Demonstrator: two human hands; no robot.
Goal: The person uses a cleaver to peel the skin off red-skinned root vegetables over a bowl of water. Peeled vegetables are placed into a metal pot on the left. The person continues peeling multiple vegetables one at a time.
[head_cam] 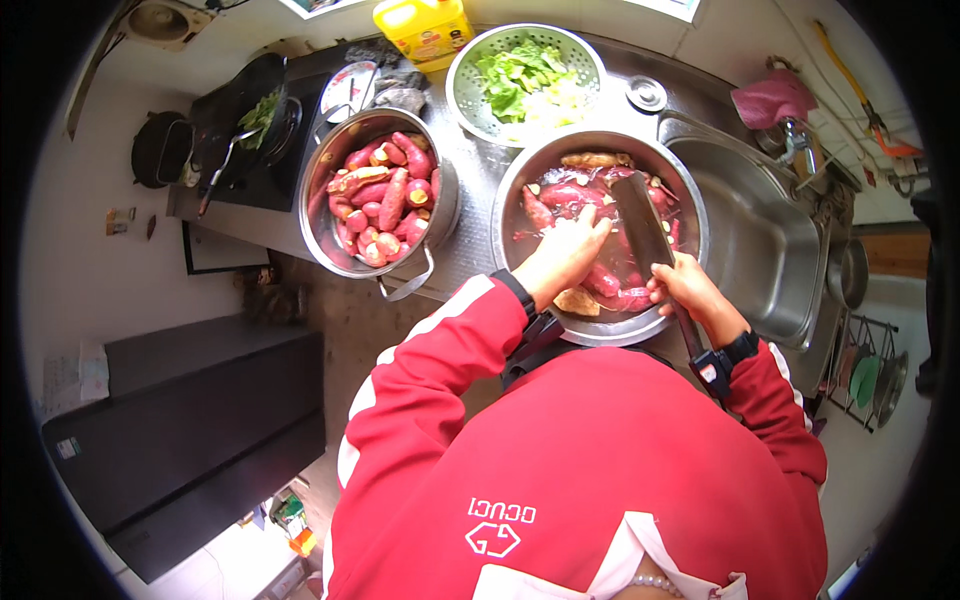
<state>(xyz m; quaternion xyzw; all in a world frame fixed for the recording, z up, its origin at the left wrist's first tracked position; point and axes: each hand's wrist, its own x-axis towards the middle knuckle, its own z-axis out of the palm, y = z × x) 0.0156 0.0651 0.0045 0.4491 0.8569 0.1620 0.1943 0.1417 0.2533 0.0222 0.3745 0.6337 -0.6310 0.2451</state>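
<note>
A wide metal basin point(502, 202) in front of me holds water, red-skinned sweet potatoes point(568, 196) and small pale cut bits. My left hand point(570, 247) reaches over its left part, fingertips at the sweet potatoes; whether they grip one is unclear. In my right hand point(686, 285), at the basin's lower right, is a cleaver point(643, 225), held by its handle, its broad dark blade slanting up and left over the water. A brown piece point(576, 301) lies near the basin's lower edge. To the left, a deep steel pot point(446, 199) contains more sweet potatoes point(394, 199), several with trimmed yellow ends.
Behind the basin stand a metal colander point(465, 112) of green leaves and a yellow jug point(427, 37). A steel sink point(757, 247) adjoins on the right. At far left, a wok point(236, 97) with greens sits on the stove. A round metal lid point(646, 94) lies near the sink.
</note>
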